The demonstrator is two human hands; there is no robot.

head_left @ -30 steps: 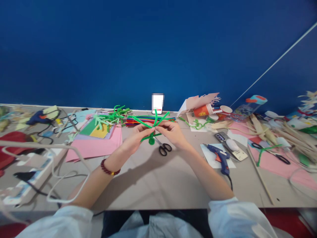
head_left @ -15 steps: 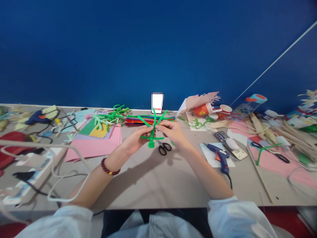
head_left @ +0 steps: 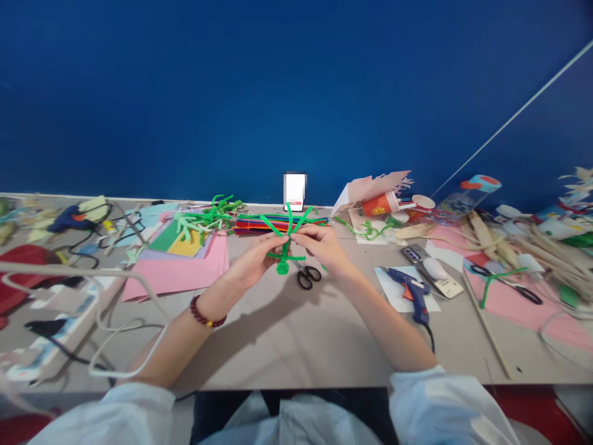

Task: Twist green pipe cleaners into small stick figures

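Note:
Both my hands hold a bright green pipe cleaner figure (head_left: 283,267) above the table, with several arms spreading from its upright stem and a thick coiled end hanging low. My left hand (head_left: 252,259) pinches it from the left, and a dark bead bracelet (head_left: 202,312) circles that wrist. My right hand (head_left: 322,247) grips it from the right, its fingers meeting the figure near the crossing. Black-handled scissors (head_left: 308,277) lie on the table just below my right hand. Behind my hands lies a bundle of multicoloured pipe cleaners (head_left: 282,226).
A tangle of green pipe cleaners (head_left: 210,216) lies on coloured paper sheets (head_left: 176,278) at left. A blue glue gun (head_left: 410,293) stands at right, near a phone (head_left: 416,253). Further out are a power strip (head_left: 60,327), cables, another pair of scissors (head_left: 509,287) and wooden sticks.
The green figure has turned from a tilted pose to upright, and my hands have drawn closer around its stem. Little differs over the last half second.

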